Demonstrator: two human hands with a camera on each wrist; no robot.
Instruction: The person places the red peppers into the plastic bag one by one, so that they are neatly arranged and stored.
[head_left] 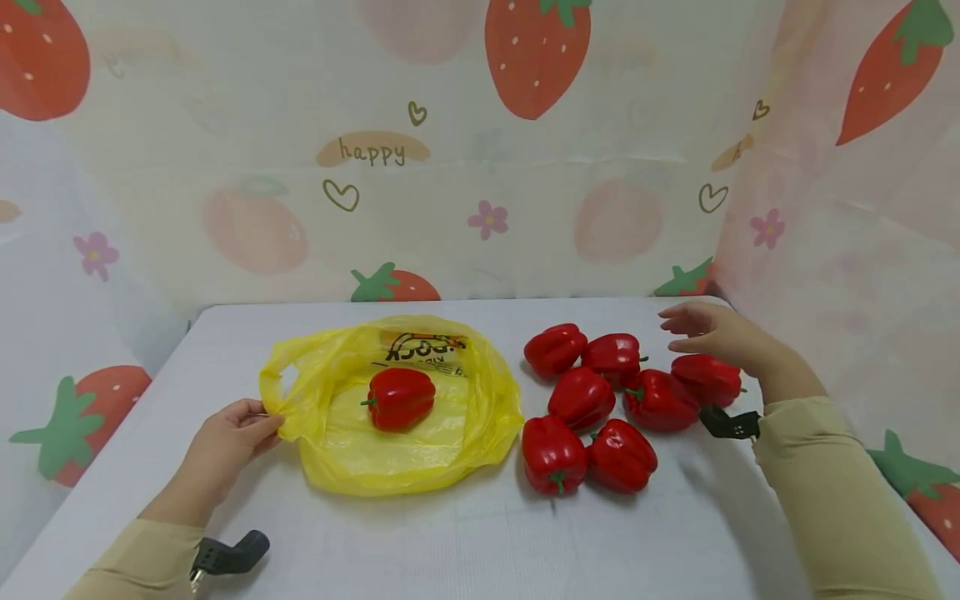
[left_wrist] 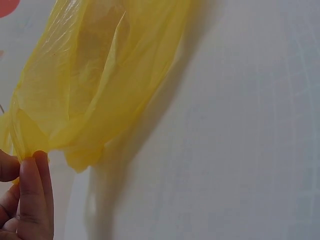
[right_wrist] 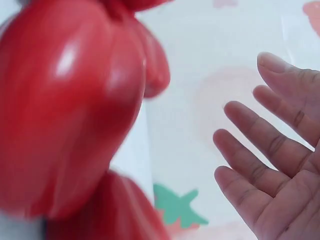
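A yellow plastic bag [head_left: 315, 454] lies spread with its mouth wide on the left half of the table. One red bell pepper [head_left: 401, 400] rests inside it, stem to the left. My left hand [head_left: 236, 429] pinches the bag's left handle between thumb and fingers; the left wrist view shows the gathered plastic [left_wrist: 35, 135] at the fingertips. Several more red bell peppers [head_left: 581, 398] lie grouped to the right of the bag. Above the rearmost right pepper [head_left: 707, 379] my right hand [head_left: 708, 329] hovers, fingers extended, holding nothing. In the right wrist view its palm faces a large, close pepper [right_wrist: 70, 110].
A white table [head_left: 480, 550] carries everything. Printed cloth with strawberries and hearts [head_left: 480, 167] hangs behind it and at both sides. Black wrist-worn devices [head_left: 232, 552] sit below each hand.
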